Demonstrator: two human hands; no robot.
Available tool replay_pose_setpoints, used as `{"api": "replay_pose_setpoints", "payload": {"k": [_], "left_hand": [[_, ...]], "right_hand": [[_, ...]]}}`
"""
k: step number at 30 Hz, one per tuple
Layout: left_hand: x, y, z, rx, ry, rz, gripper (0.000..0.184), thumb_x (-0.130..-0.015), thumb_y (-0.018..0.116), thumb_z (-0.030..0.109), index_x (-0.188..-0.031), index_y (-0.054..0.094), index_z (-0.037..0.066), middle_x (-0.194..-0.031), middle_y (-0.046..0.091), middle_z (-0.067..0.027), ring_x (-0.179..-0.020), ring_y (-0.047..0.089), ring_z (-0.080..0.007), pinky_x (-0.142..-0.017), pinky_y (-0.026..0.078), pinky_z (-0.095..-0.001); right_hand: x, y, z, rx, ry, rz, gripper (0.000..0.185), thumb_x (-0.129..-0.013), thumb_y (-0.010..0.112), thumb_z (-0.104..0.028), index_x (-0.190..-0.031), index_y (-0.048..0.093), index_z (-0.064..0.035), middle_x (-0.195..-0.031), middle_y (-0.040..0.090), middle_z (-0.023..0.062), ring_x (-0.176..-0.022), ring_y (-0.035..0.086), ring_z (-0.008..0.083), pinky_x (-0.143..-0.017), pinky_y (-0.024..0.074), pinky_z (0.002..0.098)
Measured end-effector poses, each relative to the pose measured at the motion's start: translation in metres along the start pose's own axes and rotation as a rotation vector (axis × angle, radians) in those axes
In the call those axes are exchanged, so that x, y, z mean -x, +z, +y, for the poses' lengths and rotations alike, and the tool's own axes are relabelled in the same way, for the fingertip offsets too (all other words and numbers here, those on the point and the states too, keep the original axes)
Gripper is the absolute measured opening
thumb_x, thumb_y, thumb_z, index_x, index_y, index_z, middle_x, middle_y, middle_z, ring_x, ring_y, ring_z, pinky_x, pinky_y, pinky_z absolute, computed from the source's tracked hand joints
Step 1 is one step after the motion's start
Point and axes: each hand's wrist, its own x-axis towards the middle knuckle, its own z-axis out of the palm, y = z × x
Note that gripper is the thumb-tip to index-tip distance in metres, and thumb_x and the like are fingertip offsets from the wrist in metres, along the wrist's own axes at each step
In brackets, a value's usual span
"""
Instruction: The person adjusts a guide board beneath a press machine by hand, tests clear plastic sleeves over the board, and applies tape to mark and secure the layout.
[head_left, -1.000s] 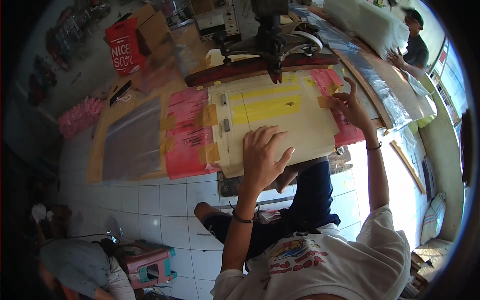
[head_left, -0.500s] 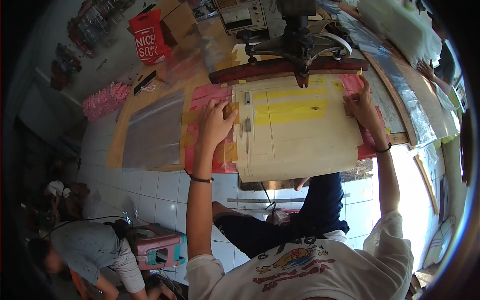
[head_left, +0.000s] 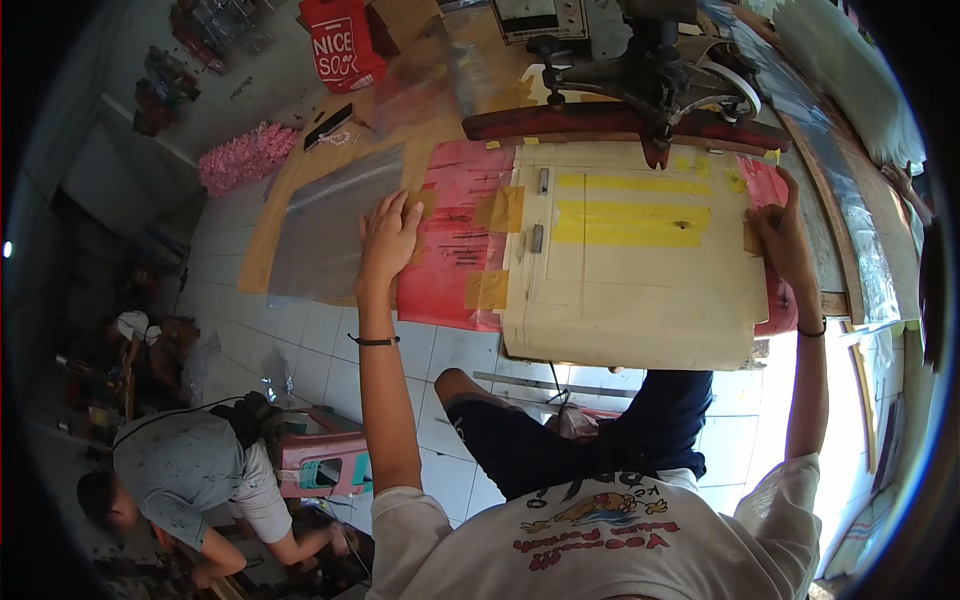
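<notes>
A cream board with yellow tape strips and two small metal pieces lies under the dark curved bar of a press. Red sheeting is taped to its left side, and more red shows at its right. My left hand rests, fingers apart, between the red sheeting and a clear plastic sheet. At the board's right edge is my right hand, its fingers bent beside a piece of brown tape; whether it grips anything is unclear.
Behind are a red bag, a phone and a control box. Pink material lies left. One person bends near a pink stool at lower left; another person's hand shows at the right beside plastic rolls.
My left hand has moved left from the board, across the red sheeting to the clear sheet's edge. My right hand has stayed by the board's right edge. The view has shifted.
</notes>
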Motion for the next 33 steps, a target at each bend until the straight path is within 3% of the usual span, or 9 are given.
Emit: {"api": "replay_pose_setpoints", "payload": {"k": [4,10,16,19,22,25,28,31,33], "left_hand": [[-0.004,0.0,-0.015,0.031,-0.045,-0.024,0.059,-0.102,0.043,0.048,-0.142,0.05,0.006,-0.154,0.041,-0.0129,-0.146,0.031,-0.0306,-0.12,0.016,-0.0541],[-0.024,-0.003,-0.007,0.017,0.019,-0.083,0.06,-0.1,0.047,0.053,-0.139,0.055,0.008,-0.146,0.047,-0.013,-0.14,0.036,-0.0336,-0.118,0.017,-0.0541],[-0.05,-0.021,0.015,0.186,-0.131,-0.202,0.068,-0.088,0.061,0.062,-0.125,0.065,0.004,-0.142,0.045,-0.0173,-0.139,0.035,-0.0329,-0.115,0.02,-0.0517],[-0.068,-0.004,0.014,0.117,-0.041,-0.22,0.069,-0.083,0.068,0.062,-0.12,0.067,0.004,-0.132,0.055,-0.0197,-0.131,0.046,-0.0354,-0.111,0.027,-0.0531],[-0.083,0.004,0.019,0.165,-0.107,-0.294,0.067,-0.078,0.077,0.054,-0.115,0.068,-0.001,-0.113,0.067,-0.02,-0.112,0.062,-0.0332,-0.101,0.043,-0.0481],[-0.09,0.012,0.016,0.308,-0.051,-0.093,0.054,-0.077,0.084,0.035,-0.108,0.069,-0.006,-0.097,0.073,-0.0152,-0.089,0.069,-0.0259,-0.083,0.054,-0.0375],[-0.111,0.005,0.006,0.633,-0.102,-0.468,0.043,-0.076,0.086,0.02,-0.105,0.07,-0.007,-0.097,0.074,-0.0126,-0.084,0.069,-0.0163,-0.074,0.054,-0.027],[-0.116,-0.009,0.006,0.612,-0.149,-0.567,0.042,-0.082,0.081,0.016,-0.116,0.068,-0.005,-0.103,0.073,-0.0102,-0.088,0.069,-0.0132,-0.08,0.054,-0.0261],[-0.128,-0.008,-0.006,0.53,-0.17,-0.658,0.044,-0.083,0.081,0.022,-0.117,0.069,-0.003,-0.101,0.073,-0.0079,-0.082,0.067,-0.0111,-0.074,0.054,-0.0245]], "right_hand": [[0.004,0.0,0.002,0.045,0.0,0.008,0.072,-0.093,0.064,-0.005,-0.151,0.021,-0.0118,-0.077,0.066,0.007,-0.069,0.061,0.0115,-0.065,0.0483,0.0274],[0.002,0.002,-0.008,0.003,-0.003,0.051,0.07,-0.096,0.061,-0.006,-0.152,0.02,-0.0109,-0.085,0.068,0.0098,-0.074,0.063,0.0122,-0.068,0.0497,0.027],[0.003,0.003,0.0,-0.128,0.015,0.096,0.066,-0.098,0.058,-0.005,-0.152,0.02,-0.0118,-0.089,0.067,0.0111,-0.074,0.063,0.0131,-0.067,0.0506,0.0262],[0.006,0.007,-0.001,-0.071,0.043,0.091,0.066,-0.098,0.058,-0.005,-0.152,0.02,-0.0125,-0.086,0.066,0.0095,-0.073,0.062,0.0121,-0.067,0.0498,0.0252],[0.006,0.004,-0.001,-0.039,0.049,0.077,0.067,-0.098,0.059,-0.005,-0.152,0.021,-0.0128,-0.083,0.064,0.008,-0.072,0.061,0.0114,-0.066,0.0494,0.0254],[0.005,0.0,-0.004,-0.07,0.065,0.029,0.068,-0.097,0.06,-0.005,-0.152,0.021,-0.0128,-0.081,0.064,0.0067,-0.071,0.061,0.0107,-0.067,0.0494,0.0262],[-0.001,-0.002,0.002,-0.016,0.042,-0.003,0.07,-0.095,0.063,-0.006,-0.152,0.022,-0.0122,-0.08,0.064,0.0062,-0.071,0.061,0.0108,-0.069,0.0498,0.0273],[-0.005,-0.001,0.01,0.092,-0.066,0.033,0.07,-0.094,0.065,-0.006,-0.151,0.023,-0.0105,-0.077,0.061,0.0008,-0.068,0.053,0.0058,-0.065,0.0437,0.022],[-0.006,-0.003,0.006,0.14,-0.03,0.005,0.067,-0.093,0.067,-0.007,-0.147,0.028,-0.0094,-0.077,0.062,0.0011,-0.068,0.053,0.0056,-0.064,0.0427,0.0223]]}}
